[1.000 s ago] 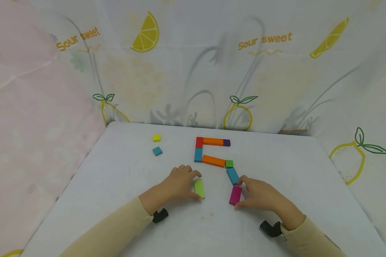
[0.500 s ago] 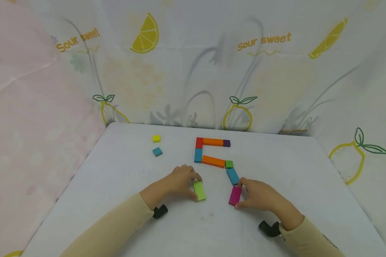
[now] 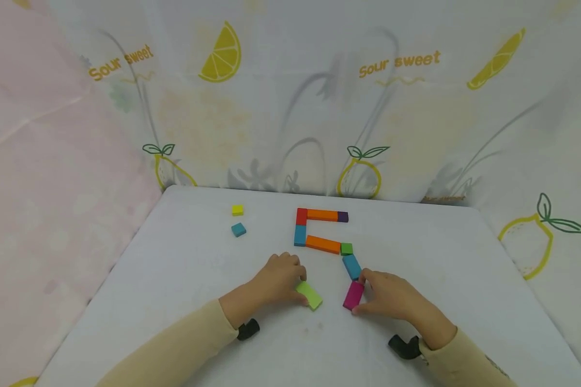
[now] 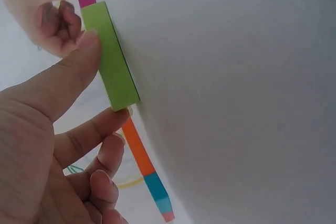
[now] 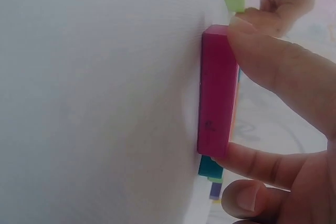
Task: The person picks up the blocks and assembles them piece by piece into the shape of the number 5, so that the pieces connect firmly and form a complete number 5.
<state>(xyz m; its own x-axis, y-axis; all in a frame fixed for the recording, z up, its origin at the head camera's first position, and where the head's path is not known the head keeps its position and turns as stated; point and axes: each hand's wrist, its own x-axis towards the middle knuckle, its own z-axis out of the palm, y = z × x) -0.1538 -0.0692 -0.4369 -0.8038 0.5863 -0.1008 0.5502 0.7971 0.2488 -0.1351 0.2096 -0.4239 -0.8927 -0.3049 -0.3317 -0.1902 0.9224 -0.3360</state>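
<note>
My left hand (image 3: 278, 280) holds a lime-green block (image 3: 310, 295) between thumb and index finger, low over the white table and tilted with its near end toward the right. In the left wrist view the thumb lies on the side of the green block (image 4: 111, 59) and the index fingertip is at its end. My right hand (image 3: 389, 293) pinches a magenta block (image 3: 353, 295) by its two ends. That magenta block (image 5: 218, 93) lies close to the near end of a blue block (image 3: 352, 267), which continues up to a small green cube (image 3: 346, 249).
Beyond the hands, an orange block (image 3: 323, 244), a blue block (image 3: 300, 235), a red block (image 3: 302, 216), another orange block (image 3: 322, 215) and a purple cube (image 3: 342, 216) form a bent line. A yellow cube (image 3: 238, 210) and a teal cube (image 3: 239, 229) lie apart at the left.
My left hand has turned the lime-green block from nearly upright in view to a slant and shifted it slightly right and nearer. The right hand stays at the magenta block, which has barely moved.
</note>
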